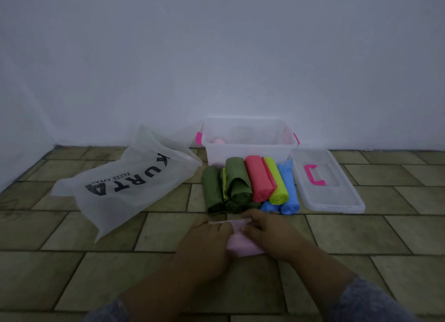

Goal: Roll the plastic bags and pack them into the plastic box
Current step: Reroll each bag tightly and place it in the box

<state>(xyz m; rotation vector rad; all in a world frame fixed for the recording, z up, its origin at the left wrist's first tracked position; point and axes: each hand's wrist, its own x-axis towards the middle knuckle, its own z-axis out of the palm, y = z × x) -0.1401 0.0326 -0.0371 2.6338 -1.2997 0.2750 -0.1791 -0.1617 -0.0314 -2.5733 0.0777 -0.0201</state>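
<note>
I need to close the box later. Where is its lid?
The lid lies flat on the floor, right of the clear box, beside the blue rolls.

Overall light: dim and flat, with a cool blue-grey cast.
Source: cannot be told; no lamp or window shows, and the light looks diffuse.
Wall (221, 57): evenly grey, darkening toward 9 and 3 o'clock.
Shadows: soft and faint; a weak dark patch on the tiled floor (72, 268) under the forearms at 6 o'clock.
Glare: only mild sheen on the clear box (250, 150) and lid (337, 201).
Blur: left hand (207, 240) and right hand (269, 232) smeared; sleeves at 6 o'clock soft.
Distortion: wide-angle bowing; tile lines fan out toward 7 and 5 o'clock.
Sharpest: print on the white bag (125, 179).
</note>
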